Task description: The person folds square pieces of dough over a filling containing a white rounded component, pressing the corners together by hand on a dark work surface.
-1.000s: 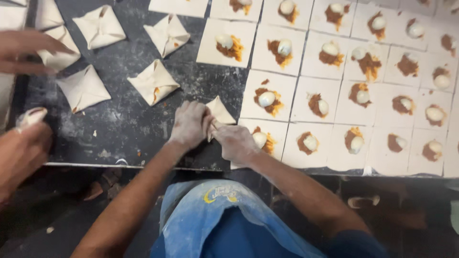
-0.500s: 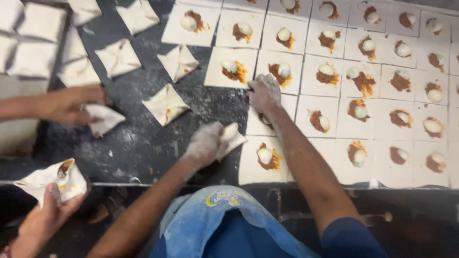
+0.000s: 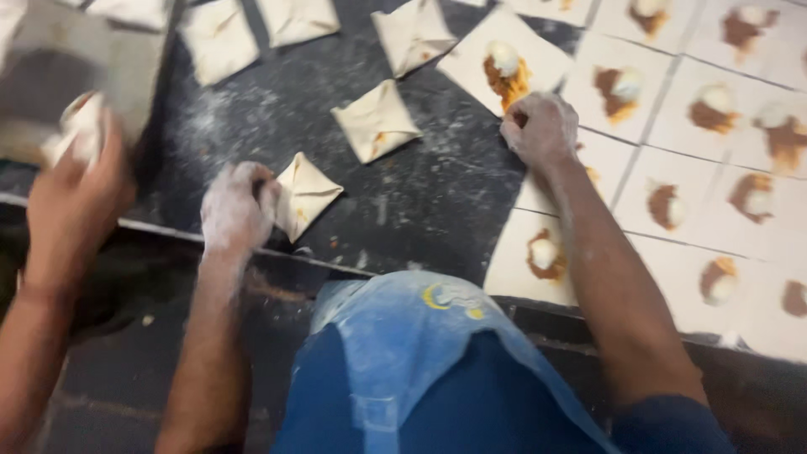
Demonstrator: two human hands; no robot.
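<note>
Below, the floury left hand (image 3: 238, 208) pinches a folded square dough parcel (image 3: 304, 195) — the right hand (image 3: 540, 128) rests clenched on a flat dough square (image 3: 588, 172).

A food-production kitchen, likely a bakery or snack workshop: a dark, flour-dusted tabletop (image 3: 252, 109) carries rows of cut dough squares (image 3: 706, 109) topped with filling, several folded pastry parcels (image 3: 374, 122), and a second worker's hand (image 3: 76, 181) alongside.

Left hand (image 3: 238, 208) floured, fingers curled closed, forearm extended forward. Right hand (image 3: 540, 128) floured, fisted, knuckles up, arm reaching farther out.
</note>
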